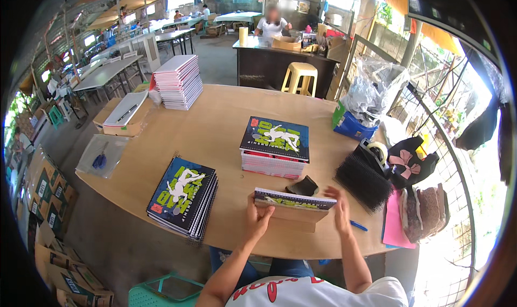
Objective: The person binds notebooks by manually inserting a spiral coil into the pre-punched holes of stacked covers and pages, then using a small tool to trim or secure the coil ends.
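Grip status: the left grip (258, 215) pinches the left end of a dark-covered notebook (295, 201), thumb on the near face; the right grip (341, 207) is unclosed, fingers extended at the opposite end. The notebook is tipped up, long edge uppermost, over the near part of the bench (226, 129).

Principal risk, in my judgement: with one end pinched, the notebook could pivot or slip should the left thumb ease, and a corner could bend against the bench. A dark curved piece (303, 186) just behind it could be knocked by the same slip. The blue pen (358, 226), beside the right wrist, could be swept aside by the forearm. Farther left, the near stack of notebooks (180, 194) lies unevenly close to the front edge (a careless elbow would suffice), so its upper copies could slide. The far stack (274, 140) appears less exposed.

Not verified: the left fingers behind the notebook; contact at the right fingertips; the notebook's bottom edge; whether the brown panel (293, 216) beneath the cover strip belongs to it. The bundled black mesh-like material (365, 178) cannot be identified.
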`<move>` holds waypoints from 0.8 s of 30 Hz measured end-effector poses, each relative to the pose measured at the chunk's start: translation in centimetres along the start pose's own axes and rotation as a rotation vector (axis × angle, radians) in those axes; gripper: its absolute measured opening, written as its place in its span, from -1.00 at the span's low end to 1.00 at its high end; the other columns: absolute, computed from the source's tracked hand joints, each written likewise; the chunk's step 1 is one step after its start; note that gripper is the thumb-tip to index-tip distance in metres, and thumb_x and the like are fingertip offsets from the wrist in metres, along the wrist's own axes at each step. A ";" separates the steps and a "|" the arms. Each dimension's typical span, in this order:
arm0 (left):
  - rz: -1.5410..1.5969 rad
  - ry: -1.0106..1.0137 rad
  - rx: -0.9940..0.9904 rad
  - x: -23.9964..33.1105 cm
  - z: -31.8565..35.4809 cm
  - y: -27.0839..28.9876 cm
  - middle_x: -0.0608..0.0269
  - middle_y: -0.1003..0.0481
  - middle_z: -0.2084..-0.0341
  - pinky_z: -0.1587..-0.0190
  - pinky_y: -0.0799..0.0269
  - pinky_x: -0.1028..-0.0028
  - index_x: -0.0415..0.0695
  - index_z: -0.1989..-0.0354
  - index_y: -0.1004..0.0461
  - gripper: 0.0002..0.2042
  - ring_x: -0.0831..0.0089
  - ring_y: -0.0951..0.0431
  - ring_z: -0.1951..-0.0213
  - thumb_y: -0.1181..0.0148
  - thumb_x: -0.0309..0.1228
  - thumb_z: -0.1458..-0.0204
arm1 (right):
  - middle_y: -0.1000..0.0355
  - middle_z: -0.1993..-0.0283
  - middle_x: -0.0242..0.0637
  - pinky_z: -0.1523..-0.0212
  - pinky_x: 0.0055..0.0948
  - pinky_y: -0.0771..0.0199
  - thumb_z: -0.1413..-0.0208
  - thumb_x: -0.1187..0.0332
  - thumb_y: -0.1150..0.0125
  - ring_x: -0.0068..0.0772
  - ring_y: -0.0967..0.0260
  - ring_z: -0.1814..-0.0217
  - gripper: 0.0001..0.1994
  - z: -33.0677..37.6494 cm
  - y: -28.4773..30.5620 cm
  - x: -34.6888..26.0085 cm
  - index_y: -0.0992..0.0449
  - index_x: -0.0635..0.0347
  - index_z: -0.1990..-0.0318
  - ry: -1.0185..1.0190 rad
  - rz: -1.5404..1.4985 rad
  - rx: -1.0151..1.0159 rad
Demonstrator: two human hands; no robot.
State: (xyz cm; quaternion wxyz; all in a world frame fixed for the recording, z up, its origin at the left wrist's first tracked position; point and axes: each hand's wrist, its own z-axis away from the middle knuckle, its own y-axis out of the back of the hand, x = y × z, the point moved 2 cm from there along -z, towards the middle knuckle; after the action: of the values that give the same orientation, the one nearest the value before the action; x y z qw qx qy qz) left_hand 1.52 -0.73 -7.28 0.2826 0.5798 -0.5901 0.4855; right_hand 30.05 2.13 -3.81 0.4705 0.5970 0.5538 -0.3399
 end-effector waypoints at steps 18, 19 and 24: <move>-1.224 -0.268 -0.674 9.1 -3.6 -16.0 0.07 -0.46 0.02 -0.23 -0.16 0.02 -0.12 -0.06 -0.47 -0.47 0.22 -0.45 -0.07 -0.26 0.02 -0.08 | -0.44 0.21 -0.07 0.25 -0.14 -0.48 -0.12 0.65 -0.16 0.04 -0.46 0.22 -0.76 -2.7 7.2 -3.8 -0.47 0.22 0.07 0.321 0.915 0.195; -1.213 -0.259 -0.663 8.8 -3.4 -15.9 0.08 -0.48 0.03 -0.22 -0.17 0.02 -0.11 -0.08 -0.46 -0.45 0.22 -0.47 -0.05 -0.27 0.03 -0.06 | -0.44 0.22 -0.07 0.26 -0.14 -0.48 -0.13 0.65 -0.15 0.04 -0.46 0.24 -0.77 -2.2 7.1 -4.2 -0.48 0.21 0.07 0.320 0.911 0.134; -1.038 -0.673 -0.324 12.6 -3.4 -13.6 0.21 -0.55 0.12 -0.13 -0.26 0.08 -0.04 -0.14 -0.45 -0.42 0.22 -0.54 0.06 -0.37 -0.02 0.02 | -0.41 0.34 -0.10 0.32 -0.30 -0.43 -0.09 0.68 -0.15 -0.14 -0.37 0.38 -0.57 -1.7 4.5 -7.6 -0.56 0.15 -0.13 0.201 0.584 -0.035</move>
State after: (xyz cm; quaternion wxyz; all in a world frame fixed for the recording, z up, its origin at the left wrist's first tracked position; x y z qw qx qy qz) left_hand 11.64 -0.83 8.59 0.3644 0.8608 -0.3547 -0.0188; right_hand 33.10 1.38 4.60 0.5012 0.7533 0.4085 -0.1201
